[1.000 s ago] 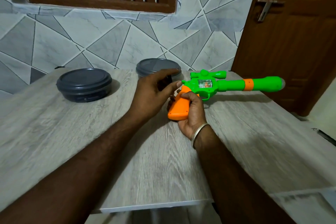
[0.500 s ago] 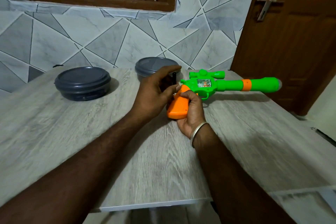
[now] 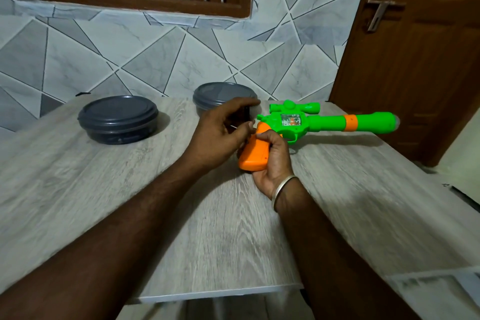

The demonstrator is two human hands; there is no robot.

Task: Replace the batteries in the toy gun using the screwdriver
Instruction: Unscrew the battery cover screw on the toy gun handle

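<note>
Near the far side of the surface (image 3: 130,189), the right hand (image 3: 272,163) wraps around the orange grip of the toy gun (image 3: 324,122), whose barrel points right. The left hand (image 3: 218,135) pinches the screwdriver (image 3: 245,115), its thin shaft angled toward the grip. This looks like the step of unscrewing the battery cover. Next the tip must seat squarely in the screw, which is hidden.

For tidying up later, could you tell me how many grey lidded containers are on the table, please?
2: the left container stands clear; the right container is partly hidden behind the left hand.
</note>
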